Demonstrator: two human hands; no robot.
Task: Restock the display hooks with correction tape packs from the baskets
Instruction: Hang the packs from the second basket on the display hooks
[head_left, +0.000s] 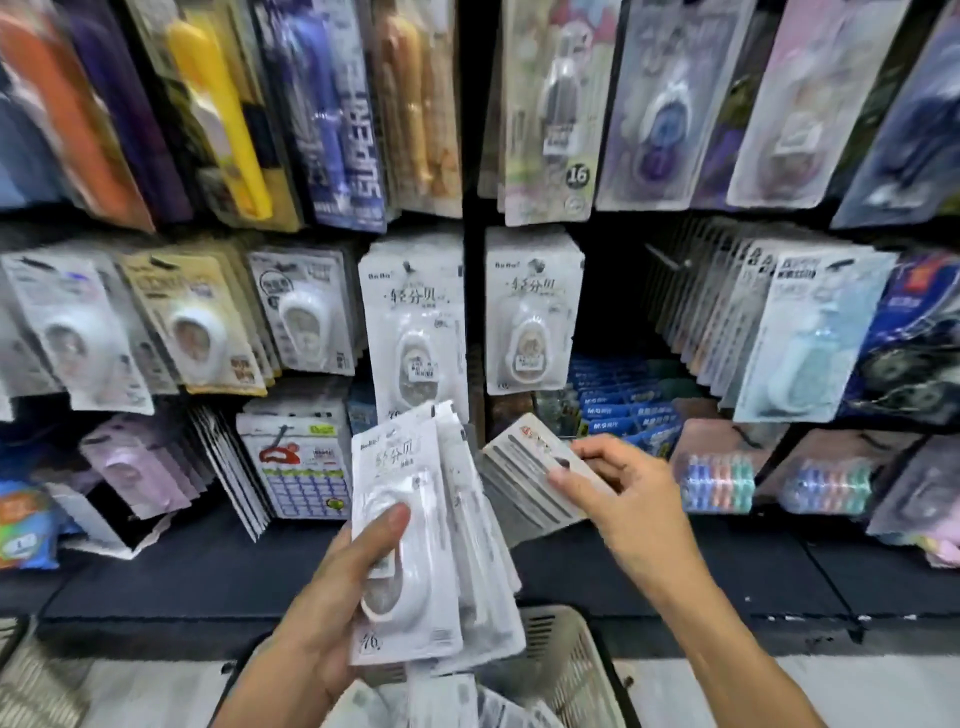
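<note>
My left hand (332, 587) grips a fanned stack of white correction tape packs (415, 545), thumb pressed on the front pack's blister. My right hand (623, 488) pinches a smaller bundle of packs (524, 467) by its upper edge, tilted, just right of the stack. Straight above hang matching white packs on two hooks, one left of the black upright (415, 322) and one right of it (530, 312). A bare hook (670, 260) sticks out to the right of those. Below my hands, a grey plastic basket (566, 660) holds more packs.
Rows of hung stationery packs fill the wall above and on both sides. A dark shelf ledge (727, 582) runs across below the hooks. Coloured tape rolls (717, 483) hang at the right. Part of a second basket (31, 675) shows at the bottom left.
</note>
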